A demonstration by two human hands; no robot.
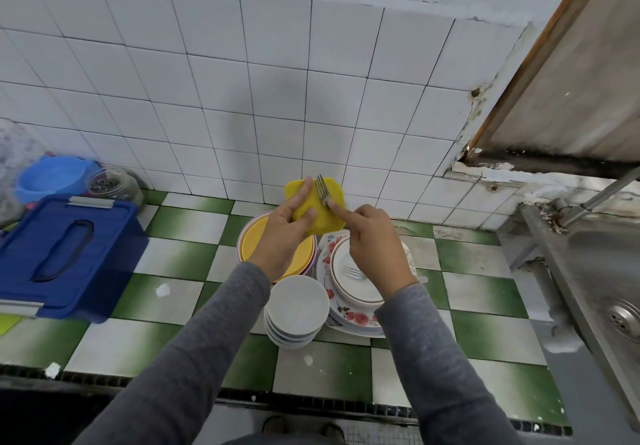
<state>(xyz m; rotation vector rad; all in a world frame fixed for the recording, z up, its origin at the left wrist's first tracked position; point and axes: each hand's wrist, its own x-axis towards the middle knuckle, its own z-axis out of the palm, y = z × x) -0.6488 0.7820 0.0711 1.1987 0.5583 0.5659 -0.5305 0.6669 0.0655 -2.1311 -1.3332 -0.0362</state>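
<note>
Head view.
- Step in hand, by my judgement: wiping fork (322,191) with yellow cloth (322,216).
- My left hand (287,233) cups cloth, thumb and fingers curled round it, raised above far edge of floral plate (356,318).
- My right hand (372,240) pinches fork handle, index finger laid along it, tines up against cloth, clear above floral plate.
- Second fork (353,272) lies in white dish on floral plate.
- White bowls (298,302) stacked just left of floral plate.
- Next move likely calls for firm pinch, drawing tines through cloth fold.
</note>
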